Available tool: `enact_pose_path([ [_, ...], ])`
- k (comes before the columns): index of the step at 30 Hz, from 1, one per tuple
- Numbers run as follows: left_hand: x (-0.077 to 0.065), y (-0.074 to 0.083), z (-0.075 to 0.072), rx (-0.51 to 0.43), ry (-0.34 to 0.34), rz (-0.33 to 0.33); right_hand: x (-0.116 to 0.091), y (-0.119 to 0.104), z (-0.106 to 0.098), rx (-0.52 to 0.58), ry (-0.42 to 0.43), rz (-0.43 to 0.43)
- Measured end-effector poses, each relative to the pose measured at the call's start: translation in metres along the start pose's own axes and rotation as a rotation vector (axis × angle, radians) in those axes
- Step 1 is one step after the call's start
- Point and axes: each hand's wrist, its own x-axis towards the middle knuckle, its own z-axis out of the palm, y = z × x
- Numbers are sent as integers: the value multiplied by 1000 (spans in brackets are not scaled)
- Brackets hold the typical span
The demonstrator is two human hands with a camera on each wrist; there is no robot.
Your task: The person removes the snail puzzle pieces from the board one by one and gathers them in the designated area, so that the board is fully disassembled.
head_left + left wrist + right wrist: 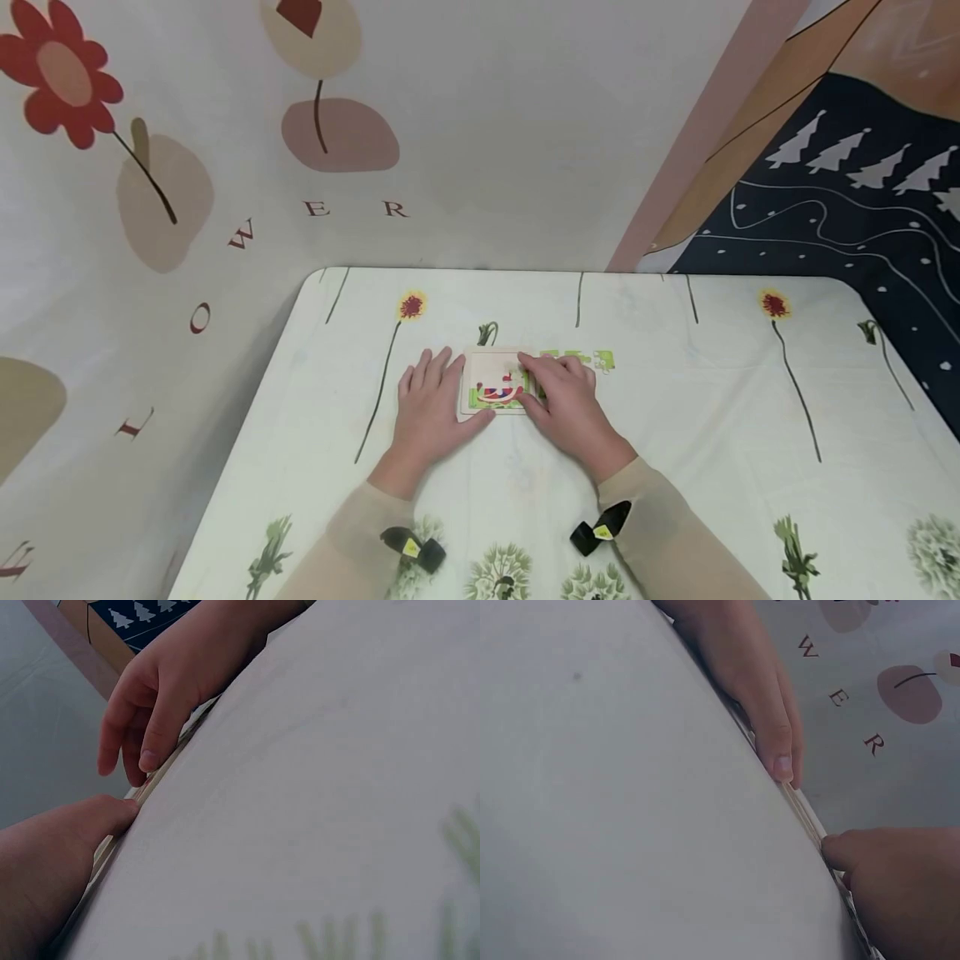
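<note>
On the white flower-printed counter (300,433), the left hand (431,410) is released: its fingers lie straight beside the left edge of a small jigsaw puzzle board (489,365), and its thumb touches the lower edge. The board lies flat between the two hands, with assembled puzzle pieces (498,395) in its lower part. The right hand (572,410) bends its fingers over the board's right side; whether they pinch a piece, I cannot tell. Just beyond this hand lie loose green pieces (605,360).
</note>
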Motion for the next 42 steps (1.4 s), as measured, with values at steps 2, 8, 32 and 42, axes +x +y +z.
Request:
enact_pose_path([
  [2, 0, 0, 1, 0, 1, 2, 0, -1, 0, -12, -4, 9],
  [8, 0, 0, 1, 8, 11, 10, -1, -1, 0, -22, -21, 5],
  [32, -1, 3, 2, 11, 30, 20, 2, -1, -1, -8, -23, -34],
  [42, 1, 1, 1, 13, 13, 5, 10, -3, -2, 57, -17, -27],
])
